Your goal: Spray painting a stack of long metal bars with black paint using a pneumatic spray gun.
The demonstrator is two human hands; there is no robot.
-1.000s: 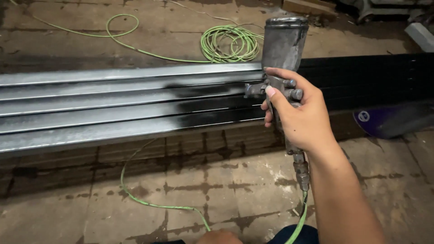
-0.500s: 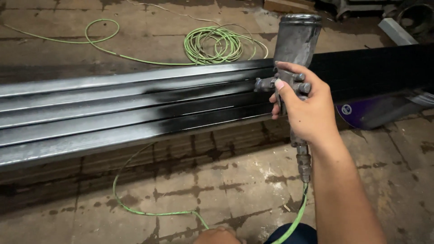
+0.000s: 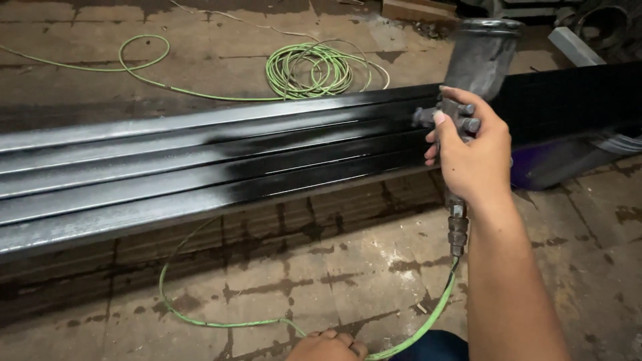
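Head view. My right hand (image 3: 471, 157) is wrapped tight around the grip of the spray gun (image 3: 468, 87), forefinger across the trigger, metal cup standing upright above my knuckles. The nozzle points left of my grip, at the row of metal tubes (image 3: 200, 167) lying side by side just beyond it. Tubes right of my grip are black; directly left of it the coat is wet and glossy; further left it fades to bare grey steel.

My left hand (image 3: 328, 346) shows only at the bottom edge, below and left of the grip, fingers curled on or beside the green air hose (image 3: 428, 321); I cannot tell whether it is closed on the hose.

Risks, as I judge them:
- Nozzle sits near the wet band; lingering could cause runs.
- Hose loops slack on the floor (image 3: 334, 267) below my grip; a snag could jerk the gun and leave a streak.
- The faded edge may stay thin if overlap is short.
- The coiled hose (image 3: 311, 67) beyond the tubes may catch overspray.
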